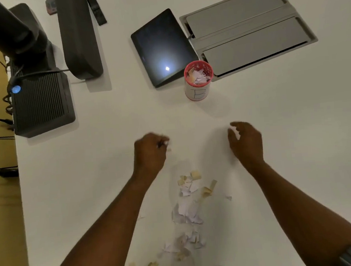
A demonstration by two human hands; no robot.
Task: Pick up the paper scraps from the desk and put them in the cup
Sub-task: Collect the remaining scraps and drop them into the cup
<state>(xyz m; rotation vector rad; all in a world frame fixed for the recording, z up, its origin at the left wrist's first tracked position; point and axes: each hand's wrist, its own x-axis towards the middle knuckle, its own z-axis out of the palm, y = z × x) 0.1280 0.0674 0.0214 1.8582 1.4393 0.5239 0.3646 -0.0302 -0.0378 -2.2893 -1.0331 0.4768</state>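
Note:
A white cup [197,88] with a red rim stands mid-desk, holding several paper scraps. A loose pile of white and tan paper scraps [188,208] lies on the white desk near the front edge, between my forearms. My left hand [150,154] hovers above the desk left of the pile's far end, fingers closed on small paper scraps, blurred. My right hand [245,141] hovers to the right, fingers curled around a white paper scrap [235,132]. Both hands are short of the cup.
A dark tablet [162,47] lies just left of the cup. A grey hinged cable hatch [246,31] sits behind it. A black ribbed box [42,104] with cables, a monitor stand [79,35] and a remote [96,9] fill the far left.

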